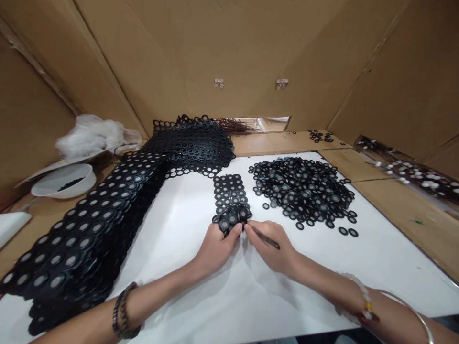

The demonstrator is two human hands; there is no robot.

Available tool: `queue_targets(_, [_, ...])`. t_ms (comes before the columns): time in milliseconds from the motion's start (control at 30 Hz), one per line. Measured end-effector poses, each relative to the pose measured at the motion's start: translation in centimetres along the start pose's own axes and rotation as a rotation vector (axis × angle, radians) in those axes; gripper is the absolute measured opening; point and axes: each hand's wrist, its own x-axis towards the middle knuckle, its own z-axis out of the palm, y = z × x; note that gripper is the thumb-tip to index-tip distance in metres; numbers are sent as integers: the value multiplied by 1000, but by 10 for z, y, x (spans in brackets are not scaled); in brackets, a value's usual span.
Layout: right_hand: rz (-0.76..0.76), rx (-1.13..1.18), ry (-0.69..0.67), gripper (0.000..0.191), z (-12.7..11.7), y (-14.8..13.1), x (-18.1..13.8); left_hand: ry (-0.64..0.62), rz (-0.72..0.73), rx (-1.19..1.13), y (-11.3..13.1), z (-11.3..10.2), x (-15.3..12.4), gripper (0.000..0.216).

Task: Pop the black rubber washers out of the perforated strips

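Observation:
My left hand (217,246) is closed on the near end of a sheet of black rings (229,191), its thumb pressed on the edge. The sheet lies flat at its far end and is bunched up where I grip it; several rings have pale grey centres. My right hand (272,246) pinches a thin dark tool (267,238), perhaps tweezers, whose handle end points right. Its tip meets the sheet's edge beside my left thumb and is hidden by the fingers. A heap of loose black ring discs (301,188) lies beyond my right hand.
Stacked black ring sheets (96,215) run along the left, with more open-ring sheets (193,143) behind. A white bowl (64,181) and clear plastic bags (95,136) stand far left. Cardboard walls (251,52) enclose the white tabletop (172,296). White bits (426,181) lie at right.

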Motion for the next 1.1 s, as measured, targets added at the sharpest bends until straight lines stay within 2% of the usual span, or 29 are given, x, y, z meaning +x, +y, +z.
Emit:
queue_targets(167, [34,42,-64,36,-2,0,3,-75,43,-43,1,-1,-1,38])
queue_targets(333, [-87,164,45,32,-5,4,5,-54,-5,-76,1,-1,-1,38])
queue_targets(467, [-126,285,66,34,-10,4,7,-55,17,-58,0,-2,-2,40])
queue_targets(700, [60,453,51,26,-15,1,8,-19,-3,-106,0,-1,-4,41])
queue_targets(800, [188,609,45,22,-18,3,10,10,-11,-134,1,-2,-5,40])
queue_targets(933, [324,802,98,27,-29,6,15,37,-23,-155,1,-3,-4,45])
queue_targets(1000, [328,816,83,27,-36,8,17,39,-34,-171,1,-3,-3,44])
queue_targets(1100, [232,736,24,25,-41,9,15,29,-82,-219,1,-3,-2,36])
